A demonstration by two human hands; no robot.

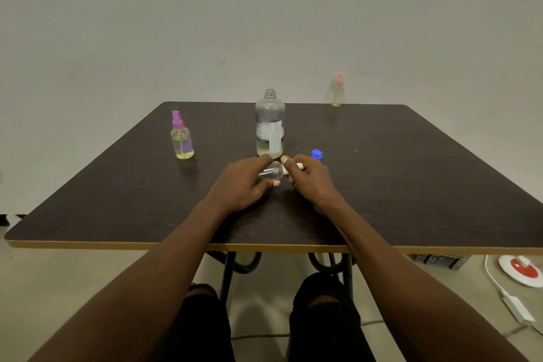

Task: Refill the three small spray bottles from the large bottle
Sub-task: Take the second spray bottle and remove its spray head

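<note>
The large clear bottle [269, 126] stands uncapped at the table's centre, with a little yellowish liquid at its bottom. Its blue cap [316, 154] lies just to its right. In front of it, a small clear spray bottle [272, 171] lies on its side between my hands. My left hand [245, 182] grips its body. My right hand [308, 178] grips its white spray top [299, 166]. A small bottle with a purple spray top [182, 138] stands at the left, holding yellowish liquid. Another with a pink top [338, 92] stands at the far right edge.
The dark wooden table [411, 185] backs onto a plain wall. On the floor at the right lie a white and red round device [521, 272] and a white cable with an adapter [517, 307]. My knees show under the table's near edge.
</note>
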